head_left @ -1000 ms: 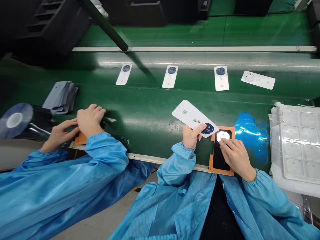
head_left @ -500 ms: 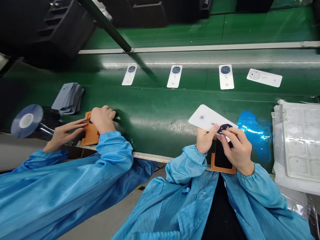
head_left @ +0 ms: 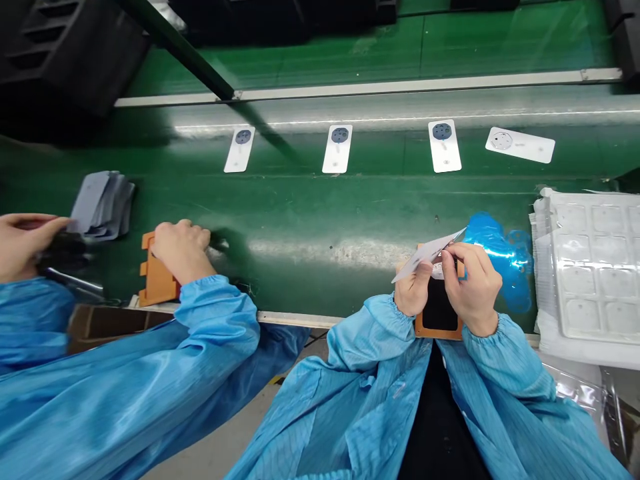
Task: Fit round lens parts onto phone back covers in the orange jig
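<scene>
My left hand (head_left: 413,291) grips a white phone back cover (head_left: 423,256), which is tilted steeply so that I see it almost edge-on. At the cover's right end, the fingers of my right hand (head_left: 475,283) are pinched together. A small bit of blue shows beside those fingers; whether they hold the cover's edge or a thin film is hidden. Below both hands lies an orange fixture (head_left: 440,333) with a black pad (head_left: 440,308) in it, partly covered by my hands.
Several white back covers (head_left: 337,157) lie along the back of the green bench. Crumpled blue film (head_left: 500,260) and a clear compartment tray (head_left: 580,287) are to my right. At left, a co-worker's hands (head_left: 183,250) are near another orange fixture (head_left: 155,280) and a grey stack of covers (head_left: 103,203).
The back cover has turned from showing its face to nearly edge-on, lifted at its right end. The co-worker's left hand has moved left, away from their orange fixture. My view has shifted slightly.
</scene>
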Available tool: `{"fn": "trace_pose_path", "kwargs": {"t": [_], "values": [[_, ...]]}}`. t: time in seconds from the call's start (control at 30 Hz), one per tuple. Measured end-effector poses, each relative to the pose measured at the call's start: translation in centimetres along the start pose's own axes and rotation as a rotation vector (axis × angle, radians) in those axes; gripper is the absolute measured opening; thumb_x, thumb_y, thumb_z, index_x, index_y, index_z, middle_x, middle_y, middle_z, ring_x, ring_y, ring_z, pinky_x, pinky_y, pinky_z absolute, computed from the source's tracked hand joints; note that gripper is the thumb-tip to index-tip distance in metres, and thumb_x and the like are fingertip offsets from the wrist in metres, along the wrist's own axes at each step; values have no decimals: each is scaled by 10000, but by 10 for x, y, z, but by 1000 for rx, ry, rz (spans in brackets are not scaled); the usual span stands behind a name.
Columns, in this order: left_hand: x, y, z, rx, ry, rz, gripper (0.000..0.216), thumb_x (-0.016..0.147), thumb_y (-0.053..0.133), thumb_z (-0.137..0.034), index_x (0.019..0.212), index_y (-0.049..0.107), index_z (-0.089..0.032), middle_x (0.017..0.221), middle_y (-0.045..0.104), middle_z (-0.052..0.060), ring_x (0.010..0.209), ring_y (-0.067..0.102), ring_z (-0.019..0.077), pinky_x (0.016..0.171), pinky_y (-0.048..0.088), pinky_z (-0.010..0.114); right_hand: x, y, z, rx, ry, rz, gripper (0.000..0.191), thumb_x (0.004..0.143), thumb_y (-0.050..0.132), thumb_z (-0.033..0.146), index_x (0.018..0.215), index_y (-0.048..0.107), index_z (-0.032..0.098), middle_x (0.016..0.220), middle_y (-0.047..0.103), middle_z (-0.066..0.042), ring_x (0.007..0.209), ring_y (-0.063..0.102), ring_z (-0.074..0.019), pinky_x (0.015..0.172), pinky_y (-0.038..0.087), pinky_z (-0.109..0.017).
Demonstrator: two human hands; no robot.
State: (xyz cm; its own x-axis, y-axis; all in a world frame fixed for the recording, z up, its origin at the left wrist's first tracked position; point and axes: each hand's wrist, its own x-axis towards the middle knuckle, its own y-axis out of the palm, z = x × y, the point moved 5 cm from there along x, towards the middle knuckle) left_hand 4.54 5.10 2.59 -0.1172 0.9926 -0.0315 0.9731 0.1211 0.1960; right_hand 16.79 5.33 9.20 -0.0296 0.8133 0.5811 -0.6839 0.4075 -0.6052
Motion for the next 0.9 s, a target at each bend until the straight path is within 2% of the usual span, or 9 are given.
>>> {"fn": "trace_pose_path", "kwargs": {"t": [0.1,0.27,0.5,0.67,0.9], "values": [[0,1,-6,28,7,12,719,868,516,-792,1113,797,-178,1084,787,128,1059,734,323,946,596,419,2,-2,0,22,15,-8,82,991,584,200,999,656,238,947,745,-67,874,712,-194,799,578,-321],[-1,3,-15,35,61,61,678,917,486,-747,1195,778,-202,1162,776,111,1109,723,315,1011,569,424,6,-6,4,80,19,-29,47,978,620,203,950,645,233,907,743,-60,853,710,-191,757,575,-318],[-2,1,-13,40,56,20,673,907,510,-744,1176,786,-193,1148,778,122,1112,723,324,1017,567,427,5,-6,4,104,17,-36,81,972,605,183,966,662,241,911,747,-53,852,714,-195,773,582,-326],[-4,4,-19,64,104,72,632,939,487,-706,1248,756,-225,1267,740,103,1203,688,318,1097,530,442,5,-6,4,98,9,-62,98,954,612,145,964,655,233,916,749,-59,863,718,-195,755,585,-319],[-7,10,-18,95,95,128,670,924,532,-695,1379,669,-222,1365,686,124,1288,636,347,1137,499,472,8,-7,5,16,33,-86,109,959,588,153,940,636,248,919,754,-46,864,721,-184,755,585,-315]]}}
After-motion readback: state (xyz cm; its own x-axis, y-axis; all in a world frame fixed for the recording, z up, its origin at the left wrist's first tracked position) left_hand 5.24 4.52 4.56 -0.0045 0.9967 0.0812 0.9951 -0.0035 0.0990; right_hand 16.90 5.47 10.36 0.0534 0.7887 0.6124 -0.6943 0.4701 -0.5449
